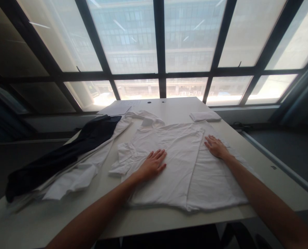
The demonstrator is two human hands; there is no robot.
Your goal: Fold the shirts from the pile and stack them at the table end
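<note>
A white shirt point(174, 166) lies spread on the table, its left side folded over toward the middle and a sleeve doubled back at the left. On the folded-over part rests my left hand point(153, 165), open, with the palm down and the fingers stretched out. My right hand point(216, 146) is also open and lies flat on the right part of the shirt, near its upper right edge. Neither hand grips the cloth. The collar end of the shirt points toward the window, and its lower hem runs along the near side of the table.
Left of the shirt lie a dark garment point(73, 148) and white clothes point(73, 181), in a long heap. A small folded white cloth point(205, 116) sits at the back right. Paper sheets point(114, 110) lie at the back left of the white table point(257, 145). Large windows rise behind.
</note>
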